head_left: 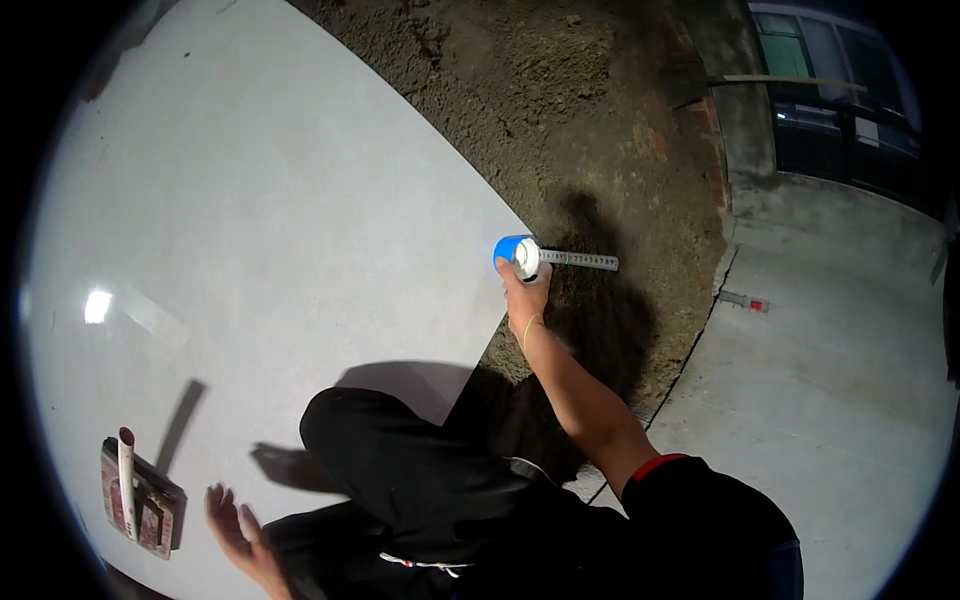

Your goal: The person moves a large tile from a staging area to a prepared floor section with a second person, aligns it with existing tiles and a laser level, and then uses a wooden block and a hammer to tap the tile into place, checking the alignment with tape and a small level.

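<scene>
Your right hand (pixel 528 290) was closed round a blue-and-white tape measure (pixel 508 249) at the glossy slab's (pixel 300 220) corner; number-marked blade (pixel 590 262) ran past it over gritty ground (pixel 600 130). Your left hand (pixel 238 540), empty, loosely spread, hung above the slab.

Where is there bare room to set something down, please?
The pale slab is mostly bare between the soil and tube-handled tool. Crowded: its right corner, where the right hand holds a tape measure, and beside the left hand.
</scene>
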### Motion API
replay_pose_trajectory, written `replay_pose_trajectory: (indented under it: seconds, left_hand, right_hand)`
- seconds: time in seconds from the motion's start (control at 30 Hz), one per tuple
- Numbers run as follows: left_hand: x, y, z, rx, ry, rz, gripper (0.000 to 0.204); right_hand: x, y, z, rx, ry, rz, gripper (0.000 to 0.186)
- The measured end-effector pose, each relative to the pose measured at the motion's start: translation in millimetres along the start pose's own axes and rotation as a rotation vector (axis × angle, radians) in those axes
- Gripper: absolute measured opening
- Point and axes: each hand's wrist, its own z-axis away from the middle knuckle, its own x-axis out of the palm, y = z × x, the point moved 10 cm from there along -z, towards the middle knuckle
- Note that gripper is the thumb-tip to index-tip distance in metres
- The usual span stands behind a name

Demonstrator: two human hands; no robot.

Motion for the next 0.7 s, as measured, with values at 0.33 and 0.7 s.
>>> replay_pose_trajectory:
  seconds: [0.33,0.7]
  left_hand:
    - [-91,56,-43,0.36,0.595,-0.604,0.047]
    - [-116,10,-85,0.431,0.682,-0.825,0.065]
  right_hand:
    - [0,-12,15,0.121,-0.039,0.08,0.075]
    - [54,-58,35,-0.026,-0.124,-0.042,0.051]
